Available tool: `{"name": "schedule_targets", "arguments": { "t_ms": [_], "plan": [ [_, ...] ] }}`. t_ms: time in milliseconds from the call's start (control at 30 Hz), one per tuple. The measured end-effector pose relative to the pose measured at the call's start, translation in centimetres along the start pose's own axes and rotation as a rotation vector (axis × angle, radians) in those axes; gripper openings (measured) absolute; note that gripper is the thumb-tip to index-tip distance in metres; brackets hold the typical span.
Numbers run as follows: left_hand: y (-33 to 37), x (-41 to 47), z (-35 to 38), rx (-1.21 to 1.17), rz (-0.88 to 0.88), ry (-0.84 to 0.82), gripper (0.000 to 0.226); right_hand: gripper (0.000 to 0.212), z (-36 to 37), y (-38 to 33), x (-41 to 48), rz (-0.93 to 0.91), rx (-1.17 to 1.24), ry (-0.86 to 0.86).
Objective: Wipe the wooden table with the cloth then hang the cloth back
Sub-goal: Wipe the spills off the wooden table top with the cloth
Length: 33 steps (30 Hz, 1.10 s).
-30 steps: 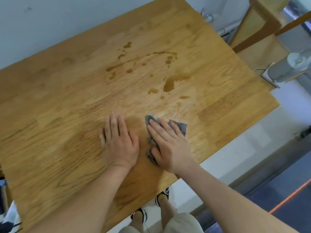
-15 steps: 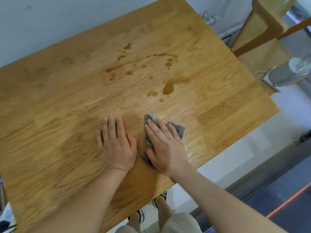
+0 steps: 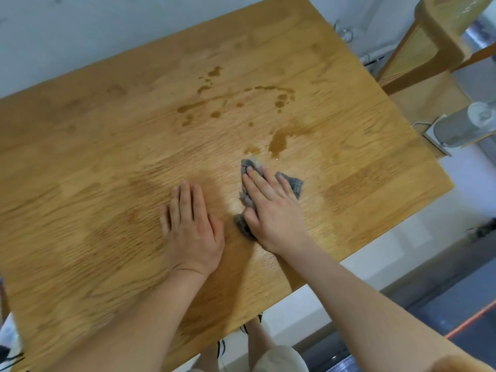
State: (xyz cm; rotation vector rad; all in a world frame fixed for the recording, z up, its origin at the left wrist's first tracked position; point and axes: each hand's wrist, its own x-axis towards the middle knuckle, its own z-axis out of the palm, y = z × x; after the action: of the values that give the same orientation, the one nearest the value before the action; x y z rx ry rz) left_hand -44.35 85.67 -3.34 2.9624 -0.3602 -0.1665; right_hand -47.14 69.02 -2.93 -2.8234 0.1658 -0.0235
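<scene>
Cloth (image 3: 291,181) is grey, bunched, and pinned flat under my right hand (image 3: 273,210) near the front edge of the tabletop (image 3: 80,183). Reading from the left: bare wood, then my left hand (image 3: 192,229) lying open, palm down, holding nothing, just beside the cloth. The right hand is spread with fingers extended, pressing rather than gripping. Beyond the fingertips, the nearest puddle (image 3: 279,142) sits just ahead, with smaller drops (image 3: 212,73) scattered farther back. My worry: the cloth is small and crumpled, so I judge a hard push could smear liquid instead of soaking it up, or slide out from under my palm. To the right, a wooden chair (image 3: 442,41) and a grey appliance (image 3: 453,128) stand clear of the tabletop; nothing blocks the stroke.
</scene>
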Motion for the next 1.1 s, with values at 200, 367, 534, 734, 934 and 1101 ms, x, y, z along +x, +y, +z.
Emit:
{"name": "schedule_targets", "arguments": {
  "t_ms": [200,367,534,734,934,1101],
  "plan": [
    [0.0,0.0,0.0,-0.028,-0.002,0.002,0.064,0.059,-0.2,1.6,-1.1,0.532,-0.001,0.170],
    [-0.1,0.2,0.0,-0.016,-0.005,-0.015,0.063,0.065,0.8,-3.7,1.4,0.143,0.037,0.021],
    [0.0,0.0,-0.3,-0.035,0.007,-0.037,0.065,0.060,-1.2,3.0,0.6,0.180,-0.029,0.072],
    [-1.3,2.9,-2.0,0.001,0.118,-0.096,0.059,0.068,0.3,-2.6,2.4,0.374,-0.002,0.094],
    [-4.6,9.8,-3.3,0.008,-0.022,-0.038,0.054,0.062,-0.4,1.5,1.4,0.048,-0.037,-0.004],
    [-6.5,10.0,-2.6,0.007,-0.023,0.027,0.053,0.064,-0.5,1.4,3.3,0.714,-0.030,0.164]
  ]
}}
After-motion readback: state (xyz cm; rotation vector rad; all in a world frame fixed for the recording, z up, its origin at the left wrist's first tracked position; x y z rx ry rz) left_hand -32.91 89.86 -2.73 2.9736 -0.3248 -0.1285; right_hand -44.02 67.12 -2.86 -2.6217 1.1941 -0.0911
